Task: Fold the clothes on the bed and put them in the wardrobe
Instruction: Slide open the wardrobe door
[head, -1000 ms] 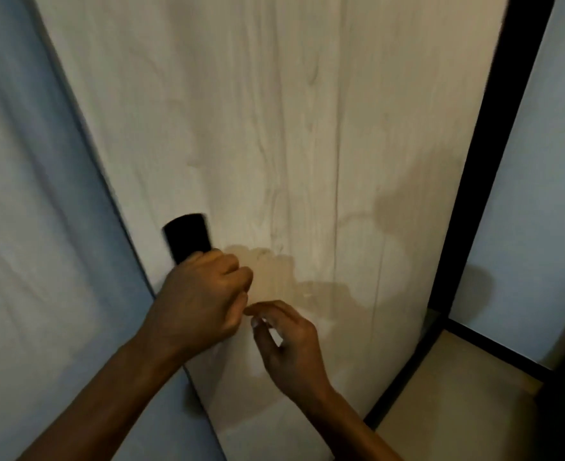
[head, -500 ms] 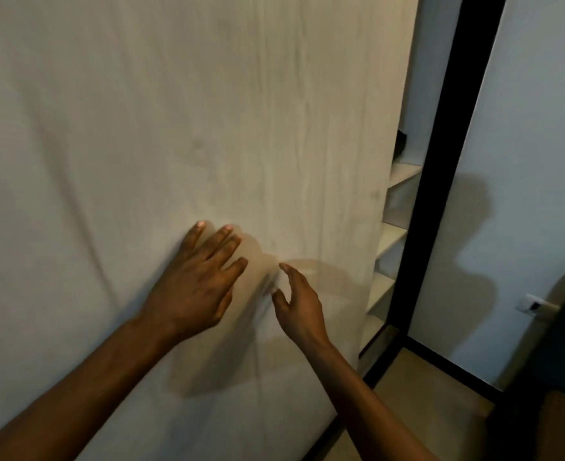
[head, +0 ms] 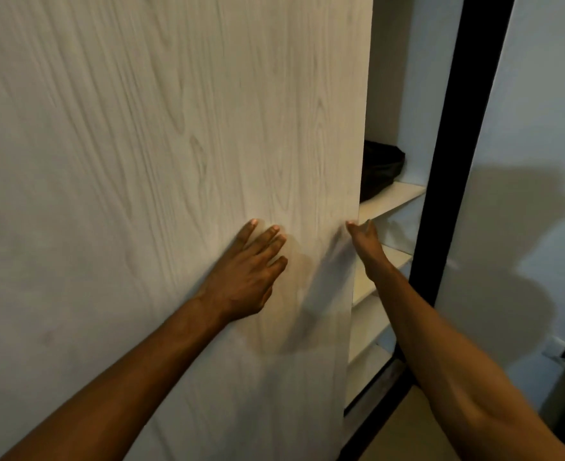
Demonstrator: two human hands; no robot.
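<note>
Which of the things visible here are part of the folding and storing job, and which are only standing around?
Part of the job:
- door of the wardrobe, partly open
- left hand, flat on the door
- right hand, at the door's edge
- shelves inside
- dark bundle on the upper shelf, possibly clothes

Only standing around:
- black frame
- wall
- socket
- floor

Door (head: 174, 161): pale woodgrain panel, fills frame from 9 to 1 o'clock. Left hand (head: 248, 281) flat on it near centre, fingers straight and spread. Right hand (head: 366, 237) at door's right edge, 3 o'clock of the left; fingers past the edge can't be made out. Gap at 2 o'clock shows white shelves (head: 394, 194); dark bundle (head: 381, 168) on the top one. Black frame (head: 447, 161) right of shelves, then wall (head: 540, 128).
</note>
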